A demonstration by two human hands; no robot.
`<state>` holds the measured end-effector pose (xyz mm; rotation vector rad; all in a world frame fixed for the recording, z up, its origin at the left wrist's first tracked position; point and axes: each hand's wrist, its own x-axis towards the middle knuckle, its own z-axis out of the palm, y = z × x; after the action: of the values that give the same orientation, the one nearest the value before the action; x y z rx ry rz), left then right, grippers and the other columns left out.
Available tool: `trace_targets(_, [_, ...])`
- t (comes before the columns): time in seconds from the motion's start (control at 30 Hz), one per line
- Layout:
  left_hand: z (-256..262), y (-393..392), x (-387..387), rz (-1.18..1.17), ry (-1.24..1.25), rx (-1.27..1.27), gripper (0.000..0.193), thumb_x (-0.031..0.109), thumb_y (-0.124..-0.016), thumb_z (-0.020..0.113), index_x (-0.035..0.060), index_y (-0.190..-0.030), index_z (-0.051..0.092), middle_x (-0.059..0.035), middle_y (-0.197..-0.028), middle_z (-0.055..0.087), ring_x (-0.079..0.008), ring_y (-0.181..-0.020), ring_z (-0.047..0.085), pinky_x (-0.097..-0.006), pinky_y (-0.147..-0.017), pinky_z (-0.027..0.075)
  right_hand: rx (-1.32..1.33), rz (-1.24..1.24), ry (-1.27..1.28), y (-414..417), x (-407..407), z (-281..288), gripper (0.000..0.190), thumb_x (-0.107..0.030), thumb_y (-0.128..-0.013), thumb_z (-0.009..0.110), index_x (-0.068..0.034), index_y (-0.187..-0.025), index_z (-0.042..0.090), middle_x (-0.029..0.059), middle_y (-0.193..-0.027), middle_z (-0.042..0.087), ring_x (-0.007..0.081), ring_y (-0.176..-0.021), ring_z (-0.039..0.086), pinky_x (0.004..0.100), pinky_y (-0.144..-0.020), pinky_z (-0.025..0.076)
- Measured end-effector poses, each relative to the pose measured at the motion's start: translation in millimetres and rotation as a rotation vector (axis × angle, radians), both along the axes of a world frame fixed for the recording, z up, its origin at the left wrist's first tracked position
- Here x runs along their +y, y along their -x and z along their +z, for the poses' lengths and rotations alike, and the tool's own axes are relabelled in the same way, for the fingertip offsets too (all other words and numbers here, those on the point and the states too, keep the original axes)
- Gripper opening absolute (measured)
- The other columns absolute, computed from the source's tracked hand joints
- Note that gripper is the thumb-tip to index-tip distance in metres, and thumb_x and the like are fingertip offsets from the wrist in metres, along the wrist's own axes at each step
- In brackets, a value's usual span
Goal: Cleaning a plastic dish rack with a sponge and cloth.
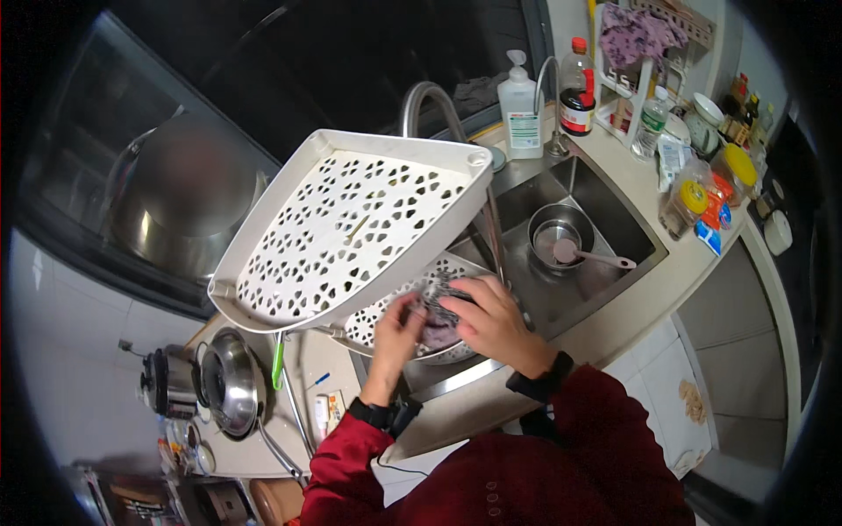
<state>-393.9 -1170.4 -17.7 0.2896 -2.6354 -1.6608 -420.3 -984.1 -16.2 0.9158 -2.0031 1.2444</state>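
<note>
My right hand (pixel 493 322) grips a dark grey, mesh-like scourer (pixel 437 292), probably steel wool. A purplish cloth (pixel 439 334) lies just under it. My left hand (pixel 398 329) is at the left side of this bundle, its fingertips blurred; whether they pinch it is unclear. Both hands are over the lower tier (pixel 368 325) of a white plastic corner rack, at the left part of the sink. The rack's upper tier (pixel 329 243), perforated with heart-shaped holes, rises tilted in front of me and covers part of the lower one. A small brownish strip (pixel 357 228) rests on it.
A metal pot (pixel 559 227) with a pink ladle (pixel 592 256) stands in the right sink basin (pixel 612 263). The faucet (pixel 427 98) rises behind the rack. A pump bottle (pixel 523 112) and sauce bottle (pixel 578 92) stand behind; a lidded wok (pixel 230 381) is at left.
</note>
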Motion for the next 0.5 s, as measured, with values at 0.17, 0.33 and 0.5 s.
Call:
trace_targets(0.17, [-19,-44,18,-0.237,0.704,0.356,0.047,0.028,-0.068,0.072,0.0047,-0.106,0.057,-0.0193,-0.109,0.052,-0.0342,-0.103,0.046,-0.0411,-0.089,0.039,-0.105,-0.165,0.19,-11,30,-24,0.046,0.005,-0.058,0.056,-0.006,-0.102,0.053,0.0128,-0.106,0.051,0.0305,-0.094,0.05,0.0387,-0.081,0.043])
trace_targets(0.33, [-34,-37,14,-0.298,0.956,0.487,0.042,0.039,-0.062,0.071,0.0053,-0.085,0.062,-0.013,-0.093,0.055,-0.029,-0.085,0.052,-0.0372,-0.072,0.045,-0.242,-0.232,0.354,-13,45,-16,0.045,0.005,-0.059,0.054,-0.004,-0.103,0.051,0.0145,-0.106,0.05,0.031,-0.094,0.05,0.0383,-0.083,0.042])
trace_targets(0.5, [-37,-18,-49,-0.256,0.728,0.594,0.035,0.037,-0.071,0.068,0.0032,-0.072,0.06,-0.007,-0.07,0.056,-0.02,-0.065,0.055,-0.0298,-0.055,0.045,-0.004,0.046,-0.04,-28,12,2,0.047,0.002,-0.06,0.059,-0.005,-0.106,0.054,0.0131,-0.11,0.049,0.0306,-0.092,0.051,0.0389,-0.08,0.044])
